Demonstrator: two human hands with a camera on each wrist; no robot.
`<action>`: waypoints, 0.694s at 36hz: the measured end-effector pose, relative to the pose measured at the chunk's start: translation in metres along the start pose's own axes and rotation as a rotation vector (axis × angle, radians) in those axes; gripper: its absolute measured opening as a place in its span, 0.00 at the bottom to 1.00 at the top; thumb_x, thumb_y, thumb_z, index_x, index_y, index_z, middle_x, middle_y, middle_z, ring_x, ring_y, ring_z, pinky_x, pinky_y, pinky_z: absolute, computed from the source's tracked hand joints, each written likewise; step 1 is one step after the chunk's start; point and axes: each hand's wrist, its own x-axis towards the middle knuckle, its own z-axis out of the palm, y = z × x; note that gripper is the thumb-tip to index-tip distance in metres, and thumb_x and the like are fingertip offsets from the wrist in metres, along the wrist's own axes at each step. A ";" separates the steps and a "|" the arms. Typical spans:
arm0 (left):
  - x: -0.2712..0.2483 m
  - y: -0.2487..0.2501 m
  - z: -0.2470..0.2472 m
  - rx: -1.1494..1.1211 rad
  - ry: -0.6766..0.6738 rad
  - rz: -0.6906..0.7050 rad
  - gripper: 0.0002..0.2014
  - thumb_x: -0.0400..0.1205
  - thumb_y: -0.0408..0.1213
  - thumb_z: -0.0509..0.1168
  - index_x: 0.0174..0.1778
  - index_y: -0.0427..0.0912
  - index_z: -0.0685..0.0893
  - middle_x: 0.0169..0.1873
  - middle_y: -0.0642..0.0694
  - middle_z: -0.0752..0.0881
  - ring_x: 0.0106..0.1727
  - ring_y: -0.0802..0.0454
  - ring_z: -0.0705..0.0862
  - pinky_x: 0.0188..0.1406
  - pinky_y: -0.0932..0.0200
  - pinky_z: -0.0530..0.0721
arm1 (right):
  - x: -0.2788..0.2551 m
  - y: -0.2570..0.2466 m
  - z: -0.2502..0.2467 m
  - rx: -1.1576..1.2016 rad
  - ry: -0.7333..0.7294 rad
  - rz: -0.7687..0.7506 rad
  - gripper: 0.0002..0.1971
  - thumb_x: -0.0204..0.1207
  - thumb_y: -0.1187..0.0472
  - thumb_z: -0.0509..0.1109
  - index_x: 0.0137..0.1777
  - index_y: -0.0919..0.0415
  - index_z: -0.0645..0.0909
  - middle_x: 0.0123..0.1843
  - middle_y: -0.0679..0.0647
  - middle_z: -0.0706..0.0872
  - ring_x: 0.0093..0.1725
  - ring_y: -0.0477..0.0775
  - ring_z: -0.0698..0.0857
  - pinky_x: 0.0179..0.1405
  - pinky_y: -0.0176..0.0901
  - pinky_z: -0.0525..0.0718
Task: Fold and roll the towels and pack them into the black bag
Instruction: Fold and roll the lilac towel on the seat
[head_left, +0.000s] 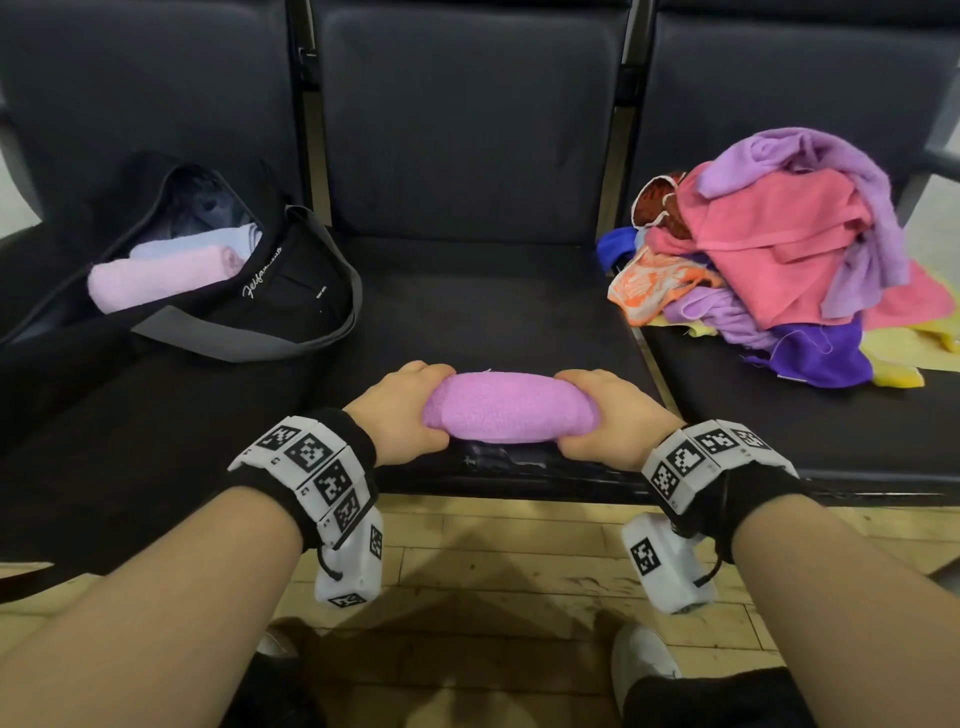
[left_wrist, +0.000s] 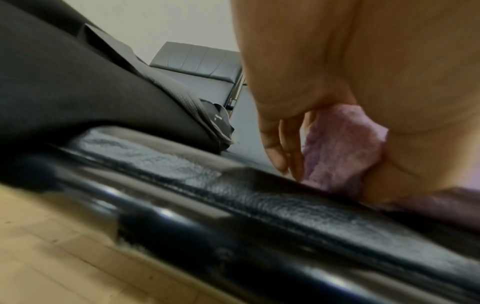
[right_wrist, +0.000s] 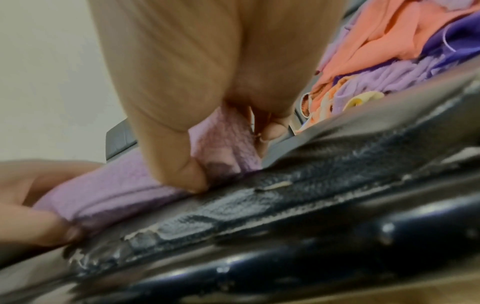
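— Forearms fill the bottom of the head view, each with a black wristband carrying white blocks printed with square markers. What are the hands doing?

— Left hand (head_left: 402, 410) grips the left end of a rolled pink-lilac towel (head_left: 506, 408); right hand (head_left: 610, 415) grips the right end. Fingers of both curl over the top, thumbs tuck in on the near side. Both are clamped on the roll.

— Where does the roll sit?

— On the front edge of the middle seat (head_left: 493, 312), a black padded one, lying crosswise. The right wrist view shows it touching the cracked leather, the right thumb pressed down at the seat surface. The left wrist view shows the roll's end bunched in the palm.

— The bag?

— Black bag (head_left: 280, 291) on the left seat, mouth open, grey strap draped over its front. Inside: a rolled pale pink towel (head_left: 156, 278) and, behind it, touching, a rolled pale blue-white towel (head_left: 208, 240).

— Anything on the right?

— Heap of unfolded towels (head_left: 789, 260) on the right seat: coral pink, lilac, deep purple, yellow, an orange-patterned one, a bit of blue. Well apart from the hands.

— Below?

— Pale wooden floor; one white shoe (head_left: 641, 662) near the bottom edge.
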 end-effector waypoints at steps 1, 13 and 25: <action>0.000 0.001 -0.001 0.001 0.014 -0.001 0.30 0.74 0.34 0.71 0.72 0.47 0.73 0.57 0.50 0.74 0.59 0.50 0.79 0.65 0.52 0.78 | -0.002 -0.002 -0.002 -0.013 -0.008 -0.005 0.23 0.63 0.54 0.73 0.59 0.44 0.76 0.56 0.49 0.80 0.54 0.50 0.81 0.52 0.43 0.81; -0.035 -0.006 -0.050 -0.127 0.282 -0.023 0.23 0.73 0.31 0.71 0.64 0.48 0.78 0.49 0.46 0.86 0.21 0.54 0.84 0.28 0.52 0.87 | -0.023 -0.054 -0.030 0.094 0.341 -0.133 0.36 0.66 0.60 0.76 0.75 0.51 0.69 0.60 0.53 0.84 0.47 0.53 0.86 0.49 0.44 0.83; -0.124 -0.005 -0.134 -0.953 0.327 -0.156 0.31 0.74 0.09 0.55 0.49 0.54 0.84 0.44 0.36 0.89 0.40 0.37 0.91 0.40 0.47 0.91 | -0.068 -0.151 -0.075 0.761 0.175 -0.255 0.30 0.69 0.85 0.67 0.66 0.56 0.78 0.48 0.66 0.88 0.29 0.58 0.89 0.21 0.40 0.84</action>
